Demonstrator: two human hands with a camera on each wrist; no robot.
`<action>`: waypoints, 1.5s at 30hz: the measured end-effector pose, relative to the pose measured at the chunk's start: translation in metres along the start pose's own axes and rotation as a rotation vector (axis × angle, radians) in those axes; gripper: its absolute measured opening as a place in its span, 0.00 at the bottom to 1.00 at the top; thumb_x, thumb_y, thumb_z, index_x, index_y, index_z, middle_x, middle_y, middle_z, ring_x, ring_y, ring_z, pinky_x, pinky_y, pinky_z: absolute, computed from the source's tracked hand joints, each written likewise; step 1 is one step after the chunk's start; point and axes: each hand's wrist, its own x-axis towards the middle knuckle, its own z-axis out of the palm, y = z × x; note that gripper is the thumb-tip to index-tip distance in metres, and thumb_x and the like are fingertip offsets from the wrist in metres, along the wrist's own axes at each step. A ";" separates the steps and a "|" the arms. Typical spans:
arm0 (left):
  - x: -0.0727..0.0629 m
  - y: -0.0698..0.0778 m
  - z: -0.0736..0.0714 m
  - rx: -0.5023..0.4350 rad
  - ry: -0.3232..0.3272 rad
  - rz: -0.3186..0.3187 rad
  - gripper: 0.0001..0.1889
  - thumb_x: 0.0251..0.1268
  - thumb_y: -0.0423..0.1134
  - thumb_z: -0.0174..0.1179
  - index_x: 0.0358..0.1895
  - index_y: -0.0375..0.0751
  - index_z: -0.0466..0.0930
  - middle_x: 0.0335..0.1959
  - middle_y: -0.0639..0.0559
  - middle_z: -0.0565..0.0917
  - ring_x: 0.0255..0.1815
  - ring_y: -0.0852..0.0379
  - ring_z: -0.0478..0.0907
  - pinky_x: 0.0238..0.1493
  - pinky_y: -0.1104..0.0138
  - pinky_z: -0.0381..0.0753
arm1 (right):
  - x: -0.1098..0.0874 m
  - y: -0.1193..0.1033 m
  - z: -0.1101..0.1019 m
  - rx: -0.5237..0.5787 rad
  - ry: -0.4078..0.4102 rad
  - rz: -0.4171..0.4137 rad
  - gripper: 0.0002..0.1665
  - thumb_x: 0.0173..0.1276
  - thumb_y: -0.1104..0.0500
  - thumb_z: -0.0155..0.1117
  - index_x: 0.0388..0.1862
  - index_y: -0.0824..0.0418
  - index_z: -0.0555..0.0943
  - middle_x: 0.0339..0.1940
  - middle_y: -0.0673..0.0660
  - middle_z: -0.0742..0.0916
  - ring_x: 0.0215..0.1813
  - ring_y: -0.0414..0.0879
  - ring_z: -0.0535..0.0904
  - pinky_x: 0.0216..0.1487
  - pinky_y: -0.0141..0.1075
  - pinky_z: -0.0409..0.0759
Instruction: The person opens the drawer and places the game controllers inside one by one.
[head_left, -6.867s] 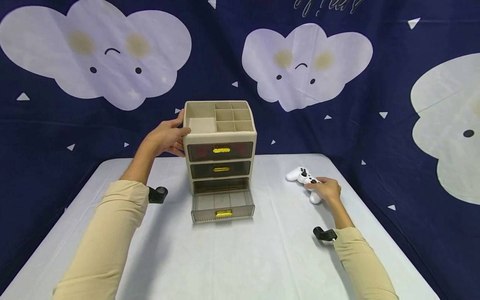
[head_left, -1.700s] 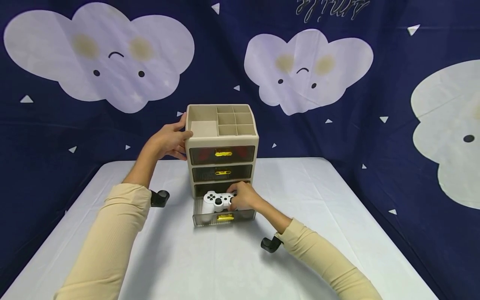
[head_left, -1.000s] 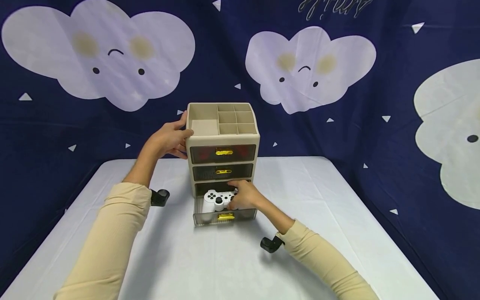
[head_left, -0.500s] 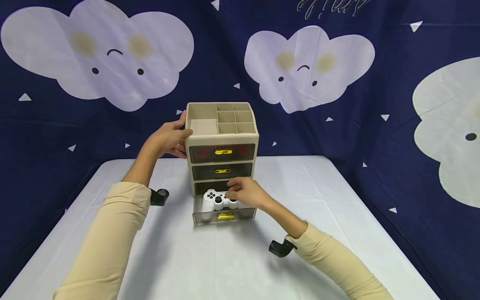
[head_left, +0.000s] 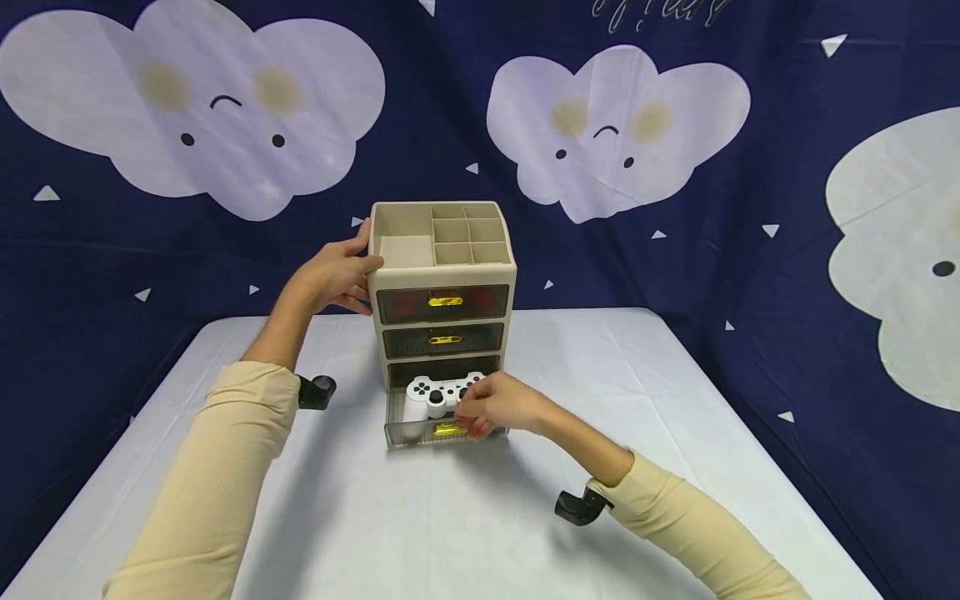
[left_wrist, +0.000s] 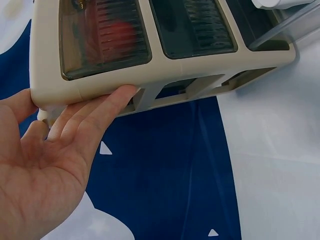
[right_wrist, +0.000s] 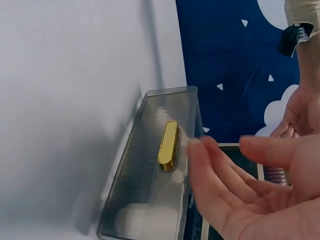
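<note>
A cream drawer organizer (head_left: 442, 273) stands on the table, its bottom drawer (head_left: 411, 435) pulled out. In that drawer lies a white game controller (head_left: 437, 398), its right part hidden by my right hand. My left hand (head_left: 335, 275) grips the organizer's upper left side, thumb over the top rim and fingers along the side wall, as the left wrist view shows. My right hand (head_left: 501, 404) is at the bottom drawer's front, beside the gold handle (right_wrist: 169, 145). In the right wrist view its thumb and fingers are apart, and nothing is held between them.
The top drawer (head_left: 408, 305) and middle drawer (head_left: 405, 342) are shut; something red shows through the top one. Divided compartments (head_left: 471, 237) form the organizer's top. A white cloth covers the table (head_left: 420, 525). Behind hangs a dark blue backdrop (head_left: 435, 100) with clouds.
The controller has gone from the table's right side into the bottom drawer. My right hand has let go of it and moved down to the drawer's front. My left hand stays put.
</note>
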 end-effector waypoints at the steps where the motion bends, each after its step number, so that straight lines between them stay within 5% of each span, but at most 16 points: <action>1: 0.000 0.000 0.000 -0.001 0.001 0.000 0.39 0.83 0.45 0.45 0.81 0.63 0.27 0.66 0.22 0.72 0.62 0.29 0.78 0.56 0.42 0.83 | -0.001 0.002 0.000 -0.013 -0.025 0.020 0.17 0.75 0.59 0.62 0.42 0.76 0.85 0.36 0.67 0.89 0.30 0.45 0.86 0.42 0.46 0.89; 8: 0.001 -0.001 -0.001 -0.005 0.002 0.002 0.39 0.83 0.45 0.45 0.81 0.64 0.27 0.66 0.22 0.72 0.62 0.29 0.78 0.56 0.42 0.83 | -0.001 0.018 0.005 -0.047 -0.129 0.152 0.23 0.76 0.54 0.62 0.42 0.78 0.84 0.38 0.71 0.89 0.30 0.48 0.87 0.40 0.45 0.90; 16: 0.001 0.000 0.000 -0.003 0.000 0.002 0.39 0.83 0.45 0.45 0.81 0.64 0.27 0.66 0.22 0.72 0.62 0.29 0.78 0.56 0.42 0.83 | 0.000 0.035 0.012 0.027 -0.136 0.149 0.22 0.78 0.56 0.59 0.43 0.78 0.84 0.38 0.71 0.89 0.35 0.52 0.89 0.41 0.43 0.90; 27: 0.000 0.001 0.001 0.007 0.001 -0.004 0.39 0.84 0.45 0.44 0.81 0.64 0.26 0.66 0.22 0.72 0.62 0.30 0.78 0.56 0.42 0.83 | 0.002 0.044 0.022 0.186 -0.092 0.104 0.23 0.80 0.58 0.53 0.46 0.82 0.79 0.36 0.72 0.88 0.31 0.48 0.86 0.42 0.44 0.90; 45: 0.003 -0.002 0.000 0.011 0.000 -0.002 0.39 0.84 0.45 0.44 0.80 0.67 0.25 0.67 0.22 0.71 0.63 0.29 0.78 0.56 0.41 0.83 | 0.007 0.041 0.035 0.299 0.064 0.094 0.21 0.81 0.62 0.48 0.42 0.81 0.81 0.26 0.58 0.87 0.27 0.44 0.86 0.40 0.42 0.90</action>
